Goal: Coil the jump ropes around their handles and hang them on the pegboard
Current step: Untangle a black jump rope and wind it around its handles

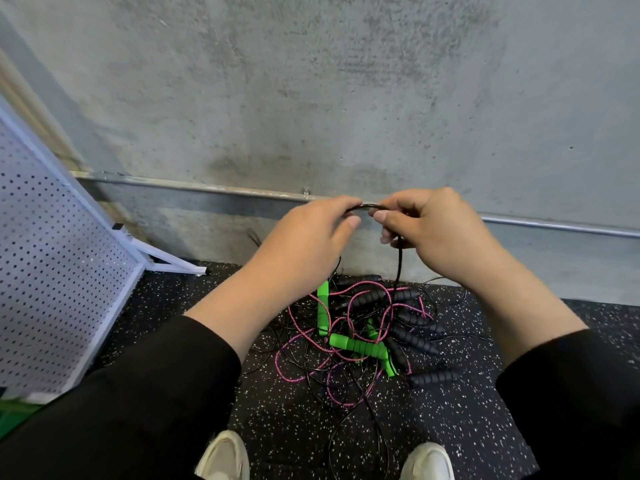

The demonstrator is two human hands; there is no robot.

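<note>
While our left hand (320,230) and right hand (420,223) pinch a thin black cord (363,206) above the tangled jump ropes (363,327) on the floor (467,403), we judge it light, limp and slick, best held near a handle.

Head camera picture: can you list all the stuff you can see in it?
black rope: one, black, pinched between both hands, hanging to the pile
rope pile: one tangle, pink and black cords, floor by the wall
green handles: at least three, bright green, in the pile
black handles: several, black ribbed foam, right part of pile
pegboard: one, white, standing at left
floor: black, white-speckled
wall: grey concrete
shoes: two, white, bottom edge
left hand: pinches rope
right hand: pinches rope
</note>
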